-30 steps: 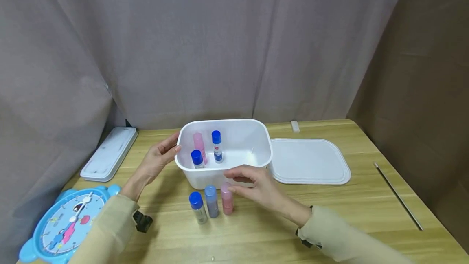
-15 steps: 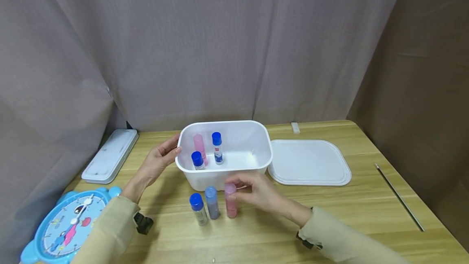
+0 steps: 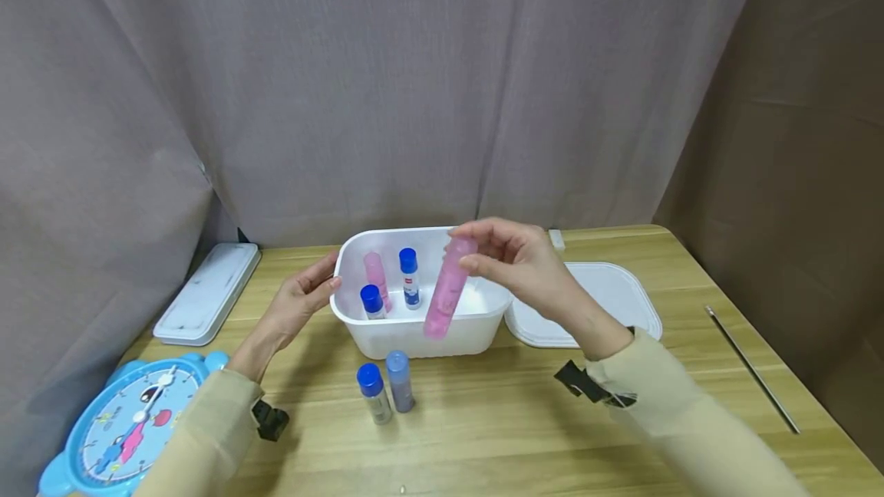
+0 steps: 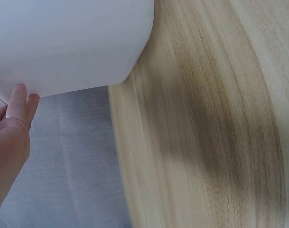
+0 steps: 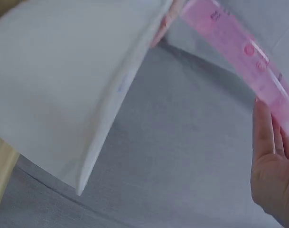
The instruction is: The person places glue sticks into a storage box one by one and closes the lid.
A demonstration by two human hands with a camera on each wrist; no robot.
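Nearest on the wooden table (image 3: 497,420), two blue-capped glue sticks (image 3: 384,388) stand upright just before the white tub (image 3: 414,332). The left hand (image 3: 298,301) rests with relaxed fingers against the tub's left rim. Above the tub, the right hand (image 3: 525,263) pinches the top of a tilted pink glue stick (image 3: 445,290). Three more sticks stand inside; the lid (image 3: 601,305) lies beside.

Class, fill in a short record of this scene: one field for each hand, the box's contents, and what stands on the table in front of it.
Right hand: holds pink glue stick, tilted, over the white box
Left hand: touches the box's left wall
Inside box: two blue-capped sticks, one pink stick
In front of box: two upright sticks
Right of box: white lid
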